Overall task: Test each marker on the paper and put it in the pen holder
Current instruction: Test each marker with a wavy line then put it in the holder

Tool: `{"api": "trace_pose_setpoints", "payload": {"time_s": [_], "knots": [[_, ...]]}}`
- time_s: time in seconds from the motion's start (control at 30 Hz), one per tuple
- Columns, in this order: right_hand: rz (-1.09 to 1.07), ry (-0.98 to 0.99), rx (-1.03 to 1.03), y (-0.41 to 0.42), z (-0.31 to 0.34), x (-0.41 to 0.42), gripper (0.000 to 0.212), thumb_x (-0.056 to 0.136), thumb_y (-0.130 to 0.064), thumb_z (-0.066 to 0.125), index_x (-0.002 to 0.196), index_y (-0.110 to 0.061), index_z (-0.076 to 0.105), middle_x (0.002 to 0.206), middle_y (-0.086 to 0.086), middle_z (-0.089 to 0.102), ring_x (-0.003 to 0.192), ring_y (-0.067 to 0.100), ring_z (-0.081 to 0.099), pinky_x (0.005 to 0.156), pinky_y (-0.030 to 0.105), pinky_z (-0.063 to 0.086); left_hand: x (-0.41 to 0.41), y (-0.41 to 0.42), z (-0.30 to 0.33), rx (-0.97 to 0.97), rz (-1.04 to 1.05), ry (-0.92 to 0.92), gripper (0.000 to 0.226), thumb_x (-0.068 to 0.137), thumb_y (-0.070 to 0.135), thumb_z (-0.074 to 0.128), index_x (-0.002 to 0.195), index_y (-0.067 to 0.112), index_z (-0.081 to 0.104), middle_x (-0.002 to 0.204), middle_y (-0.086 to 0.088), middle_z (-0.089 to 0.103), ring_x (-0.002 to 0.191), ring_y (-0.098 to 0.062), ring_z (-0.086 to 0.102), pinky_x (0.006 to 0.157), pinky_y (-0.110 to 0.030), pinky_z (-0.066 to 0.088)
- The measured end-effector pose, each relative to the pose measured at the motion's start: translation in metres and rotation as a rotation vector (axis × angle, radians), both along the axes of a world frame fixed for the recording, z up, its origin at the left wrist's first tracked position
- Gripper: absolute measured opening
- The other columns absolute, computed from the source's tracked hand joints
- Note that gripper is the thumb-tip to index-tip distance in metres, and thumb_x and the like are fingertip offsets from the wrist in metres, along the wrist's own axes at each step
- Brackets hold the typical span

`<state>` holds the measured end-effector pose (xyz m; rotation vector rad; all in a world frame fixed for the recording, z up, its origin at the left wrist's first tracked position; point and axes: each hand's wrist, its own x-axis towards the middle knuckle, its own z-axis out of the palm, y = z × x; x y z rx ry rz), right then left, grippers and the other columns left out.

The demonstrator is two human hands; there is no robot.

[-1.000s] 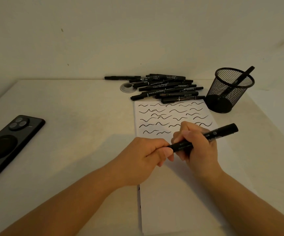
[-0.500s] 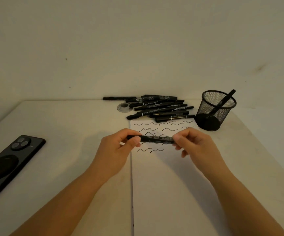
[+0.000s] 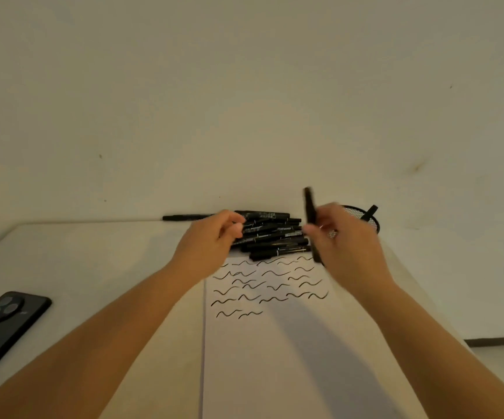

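Observation:
My right hand (image 3: 344, 246) grips a black marker (image 3: 310, 207) held nearly upright, just left of the black mesh pen holder (image 3: 370, 220), which it partly hides. One marker (image 3: 369, 213) leans inside the holder. My left hand (image 3: 211, 240) hovers at the left end of the pile of black markers (image 3: 274, 237), fingers curled and apart, with nothing seen in them. The white paper (image 3: 274, 343) with several wavy black test lines lies below both hands.
A black phone (image 3: 3, 325) lies face down at the table's left edge. One loose marker (image 3: 184, 217) lies along the wall behind the pile. The wall stands right behind the table. The table's right edge runs close to the holder.
My left hand let go of the marker and moved up to the pile. My right hand lifted the marker upright toward the holder. The camera tilted upward.

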<state>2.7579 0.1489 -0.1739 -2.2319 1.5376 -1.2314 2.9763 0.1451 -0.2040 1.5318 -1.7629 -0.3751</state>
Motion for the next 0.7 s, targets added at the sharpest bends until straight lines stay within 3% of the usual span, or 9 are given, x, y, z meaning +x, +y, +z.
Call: {"api": "trace_pose_setpoints", "payload": {"time_s": [0.07,0.13,0.23,0.43,0.7], "knots": [[-0.088,-0.152,-0.069,-0.012,0.010,-0.014,0.010,0.087,-0.025,0.060,0.094,-0.024,0.054,0.077,-0.018,0.058,0.072,0.012,0.058,0.069,0.030,0.045,0.017,-0.030,-0.009,0.040,0.088,-0.155,0.021,0.093,0.023,0.047,0.110,0.025,0.059,0.105,0.008,0.066,0.089,-0.006,0.056,0.080,-0.024,0.042],[-0.141,-0.240,-0.101,-0.022,0.013,-0.026,0.012,0.088,-0.023,0.059,0.095,-0.023,0.050,0.077,-0.023,0.054,0.072,0.008,0.057,0.064,0.024,0.043,0.034,-0.054,-0.016,0.036,0.165,-0.259,0.022,0.093,0.019,0.047,0.110,0.022,0.060,0.110,0.001,0.065,0.091,-0.012,0.056,0.078,-0.027,0.042],[-0.195,-0.263,-0.065,-0.032,0.005,-0.036,0.014,0.088,-0.020,0.058,0.099,-0.018,0.050,0.081,-0.015,0.057,0.075,0.009,0.057,0.064,0.023,0.042,0.053,-0.082,-0.025,0.059,0.181,-0.390,0.024,0.094,0.017,0.044,0.112,0.020,0.060,0.111,-0.004,0.064,0.096,-0.022,0.057,0.078,-0.033,0.043],[-0.228,-0.166,0.081,-0.041,-0.014,-0.039,0.022,0.088,-0.018,0.058,0.107,-0.015,0.047,0.094,0.002,0.066,0.089,0.025,0.062,0.077,0.045,0.052,0.061,-0.109,-0.042,0.140,0.072,-0.575,0.028,0.093,0.017,0.047,0.118,0.019,0.057,0.117,-0.006,0.061,0.106,-0.026,0.052,0.085,-0.038,0.044],[-0.274,0.058,0.117,-0.052,-0.024,-0.038,0.036,0.089,-0.021,0.053,0.121,-0.018,0.038,0.097,0.016,0.066,0.079,0.036,0.060,0.065,0.042,0.051,0.057,-0.124,-0.045,0.197,0.080,-0.579,0.027,0.093,0.028,0.050,0.118,0.021,0.058,0.116,-0.005,0.059,0.108,-0.025,0.051,0.086,-0.037,0.042]]}}
